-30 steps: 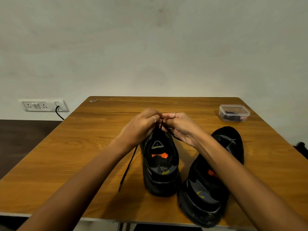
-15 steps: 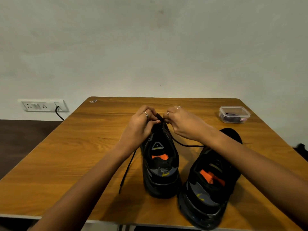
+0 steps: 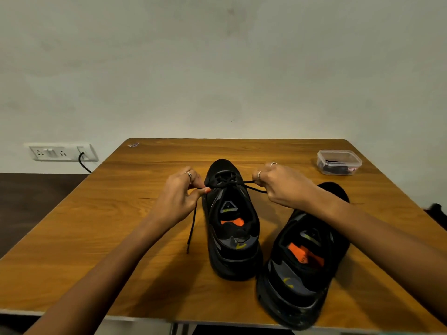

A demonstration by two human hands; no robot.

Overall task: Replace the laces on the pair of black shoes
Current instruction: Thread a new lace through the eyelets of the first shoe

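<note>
Two black shoes stand on the wooden table, heels toward me. The left shoe carries a black lace tied across its top eyelets. My left hand pinches the lace's left end beside the shoe, and the loose tail hangs down to the tabletop. My right hand pinches the lace's right end on the other side. Both ends run out sideways from the knot. The right shoe sits nearer and to the right, with my right forearm crossing over its front.
A clear plastic tub with dark contents stands at the table's back right. A wall socket panel with a black cable plugged in is on the wall at the left. A small scrap lies at the table's far left corner.
My hands were together over the shoe's tongue a second ago. They have drawn apart sideways, each pulling a lace end out from the knot.
</note>
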